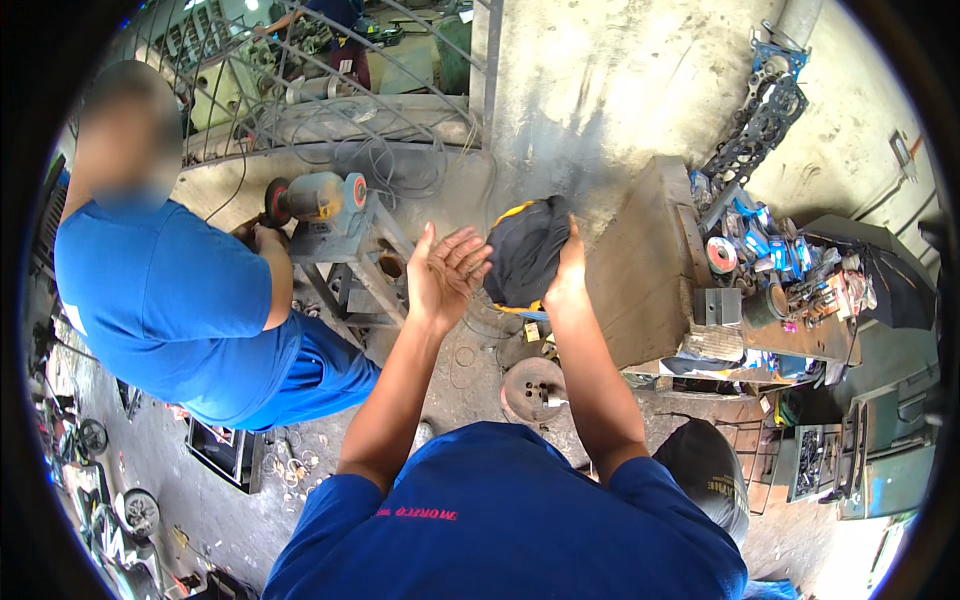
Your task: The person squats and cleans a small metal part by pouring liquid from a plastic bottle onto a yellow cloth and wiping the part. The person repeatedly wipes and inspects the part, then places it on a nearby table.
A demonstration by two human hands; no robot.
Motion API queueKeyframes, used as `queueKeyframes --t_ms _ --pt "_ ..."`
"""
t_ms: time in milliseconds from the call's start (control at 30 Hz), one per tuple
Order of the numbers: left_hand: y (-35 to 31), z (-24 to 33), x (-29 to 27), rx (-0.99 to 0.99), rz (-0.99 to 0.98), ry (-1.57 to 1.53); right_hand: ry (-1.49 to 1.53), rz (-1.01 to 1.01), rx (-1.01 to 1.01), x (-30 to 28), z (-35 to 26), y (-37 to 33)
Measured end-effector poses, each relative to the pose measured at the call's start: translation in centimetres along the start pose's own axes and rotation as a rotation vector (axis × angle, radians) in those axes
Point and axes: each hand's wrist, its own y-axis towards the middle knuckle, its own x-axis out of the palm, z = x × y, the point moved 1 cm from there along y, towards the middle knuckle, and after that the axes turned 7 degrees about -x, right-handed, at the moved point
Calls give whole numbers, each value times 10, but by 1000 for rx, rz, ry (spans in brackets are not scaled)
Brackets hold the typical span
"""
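Observation:
My right hand [568, 264] is closed on the right edge of a rounded black cloth item [528, 252]. Yellow edging shows along its top and bottom, with a little blue below; its exact kind is not clear, though it looks soft and folded like a cap. My left hand [445, 275] lies open just left of it, palm up and fingers spread toward the cloth. Whether those fingertips touch the cloth I cannot tell. Both forearms reach forward over the floor.
At left, a person in blue [160, 290] works by a bench grinder [318, 198] on a metal stand. A wooden bench [640, 270] with tools and parts stands at right. Below the cloth, a round metal disc [533, 388] rests on the floor. Behind is a wire grille [330, 75].

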Motion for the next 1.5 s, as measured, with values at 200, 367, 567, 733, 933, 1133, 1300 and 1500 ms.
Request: queueKeyframes --t_ms 200,367,567,733,933,1133,1300,1500 --pt "26 -45 -38 -218 -713 -668 -1289 -171 -589 -6 46 -9" --pt "11 -68 -25 -174 -461 -570 -1599 -323 -1206 -15 50 3" --pt "38 -47 -10 -20 -295 -416 -1910 -546 -726 26 82 -58" --pt "35 -23 -5 50 -409 -221 -1674 -824 -729 35 69 -65" --pt "12 -10 39 199 21 73 -948 -789 -347 31 56 -34" --pt "40 12 34 -30 134 9 -414 -659 -94 34 48 -52" --pt "45 40 13 -138 52 164 -84 -604 191 31 22 -50" --pt "29 46 -11 427 101 808 -332 -355 -186 27 9 -32"
